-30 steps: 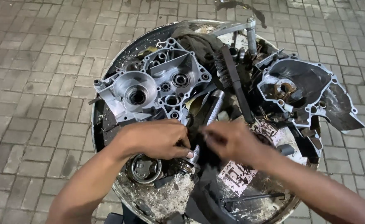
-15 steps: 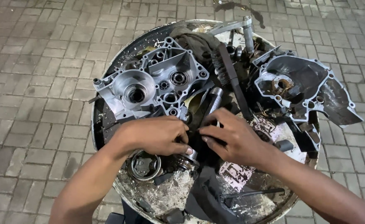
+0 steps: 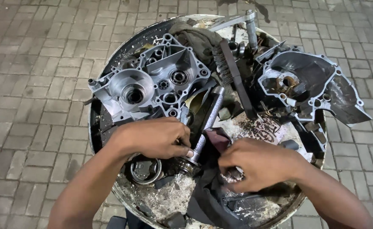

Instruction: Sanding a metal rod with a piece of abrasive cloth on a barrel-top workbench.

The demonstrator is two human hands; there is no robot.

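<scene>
My left hand (image 3: 152, 138) grips the lower end of a grey metal shaft (image 3: 210, 112), which slants up toward the middle of a round drum top (image 3: 94, 135). A gear end of the shaft (image 3: 185, 166) shows just below my fingers. My right hand (image 3: 258, 163) pinches a dark cloth (image 3: 217, 140) right beside the shaft, and the cloth hangs down over the drum's near edge. A silver crankcase half (image 3: 152, 85) lies just beyond my left hand.
A second, dirtier engine cover (image 3: 309, 85) lies at the right and juts over the rim. A black brush (image 3: 233, 72), a metal lever (image 3: 237, 19), a rag and a round ring part (image 3: 145, 169) crowd the drum. Brick paving surrounds it.
My right hand has drawn down and to the right, away from the shaft, with the cloth in it. My left hand keeps its hold on the shaft.
</scene>
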